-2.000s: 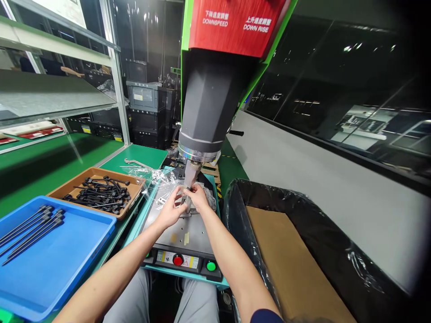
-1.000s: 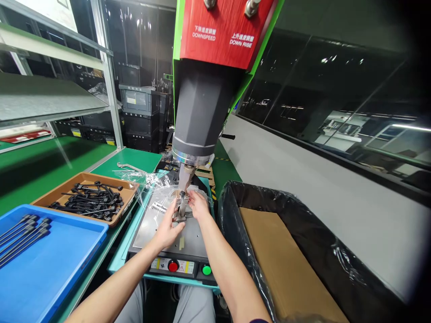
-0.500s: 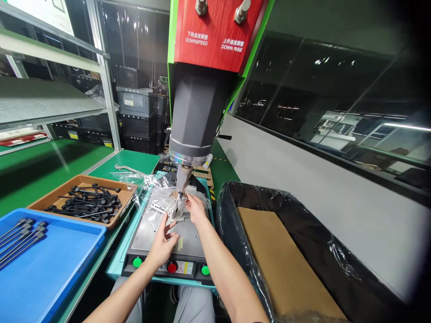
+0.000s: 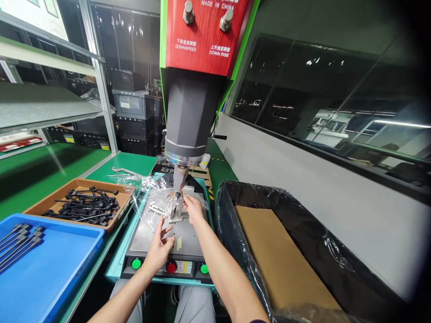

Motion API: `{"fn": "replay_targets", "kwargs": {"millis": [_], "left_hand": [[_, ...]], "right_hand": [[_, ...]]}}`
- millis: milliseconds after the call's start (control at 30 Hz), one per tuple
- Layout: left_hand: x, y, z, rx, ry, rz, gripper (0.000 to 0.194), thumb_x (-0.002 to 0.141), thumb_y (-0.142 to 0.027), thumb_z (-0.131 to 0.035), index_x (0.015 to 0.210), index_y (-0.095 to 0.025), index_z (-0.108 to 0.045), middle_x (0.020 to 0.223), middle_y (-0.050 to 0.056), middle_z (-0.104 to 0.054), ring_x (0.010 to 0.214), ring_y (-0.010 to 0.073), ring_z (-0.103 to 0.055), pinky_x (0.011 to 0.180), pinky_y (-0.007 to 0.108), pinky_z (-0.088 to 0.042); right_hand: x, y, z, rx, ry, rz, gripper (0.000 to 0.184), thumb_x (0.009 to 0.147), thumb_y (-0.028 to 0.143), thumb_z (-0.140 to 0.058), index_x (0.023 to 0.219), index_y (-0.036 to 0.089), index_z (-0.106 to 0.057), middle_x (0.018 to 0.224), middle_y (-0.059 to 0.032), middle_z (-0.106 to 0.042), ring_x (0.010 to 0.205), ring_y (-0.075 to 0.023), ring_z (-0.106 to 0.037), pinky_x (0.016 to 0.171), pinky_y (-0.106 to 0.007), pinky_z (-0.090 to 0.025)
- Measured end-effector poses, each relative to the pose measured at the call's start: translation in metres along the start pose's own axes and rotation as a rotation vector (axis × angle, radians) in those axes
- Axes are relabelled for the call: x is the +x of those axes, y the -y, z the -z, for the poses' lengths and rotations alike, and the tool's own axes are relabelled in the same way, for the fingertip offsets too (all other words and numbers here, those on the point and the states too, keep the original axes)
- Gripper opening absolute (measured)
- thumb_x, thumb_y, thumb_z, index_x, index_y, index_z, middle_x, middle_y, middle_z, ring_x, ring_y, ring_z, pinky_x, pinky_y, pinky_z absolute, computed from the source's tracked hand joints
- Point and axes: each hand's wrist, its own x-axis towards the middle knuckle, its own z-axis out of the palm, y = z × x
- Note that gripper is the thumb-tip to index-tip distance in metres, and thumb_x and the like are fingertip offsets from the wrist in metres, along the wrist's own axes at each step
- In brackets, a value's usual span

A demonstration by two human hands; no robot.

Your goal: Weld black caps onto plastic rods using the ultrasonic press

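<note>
Since half a second ago the left hand (image 4: 158,251) has been drawn back a little further from the fixture toward the row of buttons, while the right hand (image 4: 192,210) has been kept at the fixture.

Well to the left of the left hand, a blue tray (image 4: 57,269) with thin black rods (image 4: 20,240) is seen, and beyond it a brown tray (image 4: 79,185) heaped with black plastic parts (image 4: 85,205). The left hand is held open, fingers spread, above the metal plate (image 4: 151,233), with the green button (image 4: 136,264) just to its left and the red button (image 4: 171,268) just to its right; nothing is held in it.

The small black part (image 4: 178,197) stands in the fixture under the machine's tip (image 4: 179,178), at the right hand's fingertips, which are closed lightly about it. It is judged light, stiff and small, best pinched at its upper end. To the right of that hand, a bag-lined box (image 4: 232,197) is placed.
</note>
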Motion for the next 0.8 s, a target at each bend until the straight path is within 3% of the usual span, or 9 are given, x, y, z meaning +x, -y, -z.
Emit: {"fn": "replay_targets", "kwargs": {"millis": [167,333,467,567,667,733,800], "left_hand": [[-0.001,0.007,0.006,-0.018,0.029,-0.011,0.080,0.087,-0.034,-0.057,0.150,-0.038,-0.008,0.157,0.007,-0.017,0.125,0.0241,-0.049,0.096,0.036,-0.047],[-0.017,0.007,0.015,-0.059,0.045,0.059,0.085,0.086,-0.039,-0.058,0.150,-0.036,-0.002,0.150,0.013,-0.032,0.118,0.0244,-0.055,0.093,0.038,-0.050],[-0.047,0.013,0.043,-0.022,-0.074,0.081,0.083,0.081,-0.044,-0.063,0.149,-0.028,-0.017,0.137,0.015,-0.049,0.112,0.0254,-0.059,0.095,0.040,-0.049],[-0.070,0.028,0.080,0.138,-0.285,0.111,0.079,0.078,-0.050,-0.064,0.144,-0.024,-0.030,0.133,0.014,-0.053,0.118,0.0285,-0.055,0.101,0.044,-0.044],[-0.082,0.050,0.115,0.375,-0.488,0.214,0.083,0.075,-0.055,-0.062,0.144,-0.022,-0.030,0.139,0.015,-0.047,0.123,0.0317,-0.050,0.103,0.048,-0.042],[-0.083,0.067,0.130,0.484,-0.510,0.288,0.090,0.072,-0.058,-0.063,0.145,-0.017,-0.028,0.142,0.017,-0.043,0.127,0.0332,-0.046,0.103,0.047,-0.041],[-0.080,0.080,0.136,0.560,-0.449,0.334,0.093,0.070,-0.060,-0.063,0.144,-0.014,-0.030,0.143,0.019,-0.042,0.131,0.0334,-0.042,0.107,0.047,-0.036]], "right_hand": [[-0.005,0.003,0.001,-0.029,0.024,-0.001,0.046,0.059,0.048,-0.077,0.094,0.019,-0.073,0.103,-0.0074,-0.069,0.094,-0.0211,-0.061,0.076,-0.030,-0.047],[-0.022,0.008,0.019,-0.043,0.013,-0.014,0.050,0.061,0.052,-0.077,0.098,0.019,-0.072,0.112,-0.0106,-0.067,0.099,-0.0246,-0.062,0.081,-0.035,-0.049],[-0.051,-0.003,0.063,-0.161,-0.044,0.105,0.053,0.068,0.057,-0.070,0.104,0.018,-0.070,0.116,-0.0128,-0.066,0.109,-0.0277,-0.059,0.090,-0.040,-0.047],[-0.084,-0.025,0.111,-0.446,-0.148,0.232,0.051,0.076,0.055,-0.063,0.107,0.015,-0.068,0.114,-0.0147,-0.066,0.107,-0.0290,-0.060,0.096,-0.044,-0.044],[-0.120,-0.058,0.154,-0.787,-0.242,0.342,0.050,0.079,0.051,-0.060,0.114,0.016,-0.066,0.124,-0.0152,-0.059,0.116,-0.0310,-0.054,0.104,-0.046,-0.038],[-0.139,-0.083,0.173,-0.936,-0.274,0.338,0.058,0.076,0.049,-0.061,0.124,0.016,-0.060,0.131,-0.0157,-0.054,0.123,-0.0330,-0.048,0.106,-0.048,-0.035],[-0.152,-0.105,0.185,-0.987,-0.247,0.263,0.068,0.077,0.047,-0.060,0.137,0.017,-0.048,0.134,-0.0152,-0.051,0.124,-0.0321,-0.048,0.104,-0.046,-0.039]]}}
